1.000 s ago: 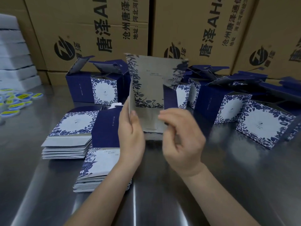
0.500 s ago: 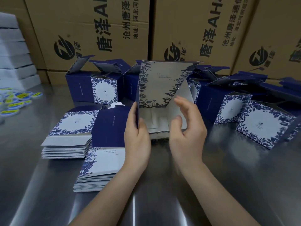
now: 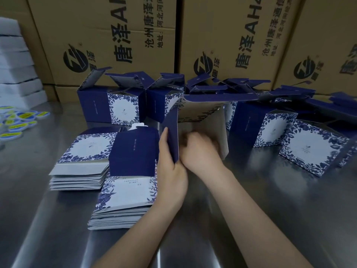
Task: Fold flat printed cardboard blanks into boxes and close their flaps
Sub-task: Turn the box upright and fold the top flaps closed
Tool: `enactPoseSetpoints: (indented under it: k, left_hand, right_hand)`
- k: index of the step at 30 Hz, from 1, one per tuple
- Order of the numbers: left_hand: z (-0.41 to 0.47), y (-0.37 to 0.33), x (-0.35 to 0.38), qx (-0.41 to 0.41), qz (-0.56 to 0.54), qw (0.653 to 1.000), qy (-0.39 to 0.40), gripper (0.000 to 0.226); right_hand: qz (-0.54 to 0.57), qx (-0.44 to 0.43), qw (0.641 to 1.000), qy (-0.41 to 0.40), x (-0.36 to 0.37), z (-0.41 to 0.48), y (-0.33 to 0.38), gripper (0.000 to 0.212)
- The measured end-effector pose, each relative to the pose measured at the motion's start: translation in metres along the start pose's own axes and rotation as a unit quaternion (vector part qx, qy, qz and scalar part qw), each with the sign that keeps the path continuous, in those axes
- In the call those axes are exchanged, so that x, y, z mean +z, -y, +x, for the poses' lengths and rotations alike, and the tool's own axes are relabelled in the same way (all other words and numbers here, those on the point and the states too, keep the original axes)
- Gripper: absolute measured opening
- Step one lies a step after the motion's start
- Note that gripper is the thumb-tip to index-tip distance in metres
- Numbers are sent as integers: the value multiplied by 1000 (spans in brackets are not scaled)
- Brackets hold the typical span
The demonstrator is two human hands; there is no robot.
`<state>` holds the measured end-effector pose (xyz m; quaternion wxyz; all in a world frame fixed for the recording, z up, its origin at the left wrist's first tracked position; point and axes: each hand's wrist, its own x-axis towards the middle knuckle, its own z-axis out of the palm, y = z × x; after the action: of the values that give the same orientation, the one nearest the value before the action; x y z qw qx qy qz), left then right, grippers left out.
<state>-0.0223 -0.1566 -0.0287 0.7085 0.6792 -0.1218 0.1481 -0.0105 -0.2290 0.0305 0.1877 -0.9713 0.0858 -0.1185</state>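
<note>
A blue and white floral cardboard blank (image 3: 201, 111) stands half opened into a box shape at the middle of the steel table (image 3: 270, 200). My left hand (image 3: 171, 171) grips its near left wall, thumb outside on the dark blue panel. My right hand (image 3: 201, 149) reaches into the open box; it is blurred and its fingers are hidden inside. Two stacks of flat blanks lie to the left: one (image 3: 123, 198) near my left wrist, another (image 3: 83, 161) beyond it.
Several folded boxes with raised flaps (image 3: 123, 107) stand in a row behind, more at the right (image 3: 313, 149). Large brown cartons (image 3: 135, 35) wall off the back. Round yellow-blue stickers (image 3: 21, 120) and white foam slabs (image 3: 15, 62) sit far left.
The blank went from a flat upright sheet to an opened box shell tipped toward me. My right hand moved from its edge into the inside; my left hand stayed on the left wall.
</note>
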Motion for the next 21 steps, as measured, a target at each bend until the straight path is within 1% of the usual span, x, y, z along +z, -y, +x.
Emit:
enactPoseSetpoints:
  k: [2,4,7,10,14,15,16,18,20,21]
  left_hand:
    - [0,1,0,-5,8,1000,-2,69]
    - [0,1,0,-5,9,1000,-6,67]
    - [-1,2,1,0,9,1000,-8,67]
    - [-2,4,3,2,1,1000,-9,69]
    - [-3,4,4,-1,-7,1000,-9,66]
    - [-3,4,4,1,-6,1000,-7,66]
    - [-3,3,4,3,-6,1000,-7,66]
    - [-2,3,3,1,-7,1000,-15,63]
    - [-2,2,3,-1,-7,1000,-23,61]
    - [-3,1,3,-3,-4,1000,-25,62]
  right_hand:
    - [6,23,999,46,2,14,1,31]
    - [6,25,996,80,8,25,-1,32]
    - [-29,14,992,119,17,37,-4,36]
    - [-58,29,986,151,23,44,-6,40]
    - [-104,26,973,202,26,48,-8,50]
    - [-102,20,974,201,26,48,-7,49]
    - [-99,8,978,182,26,47,-8,47]
    - [-72,-10,993,93,25,44,-12,38]
    - [-4,19,1000,17,22,37,-15,31]
    - [12,33,999,1,21,34,-16,30]
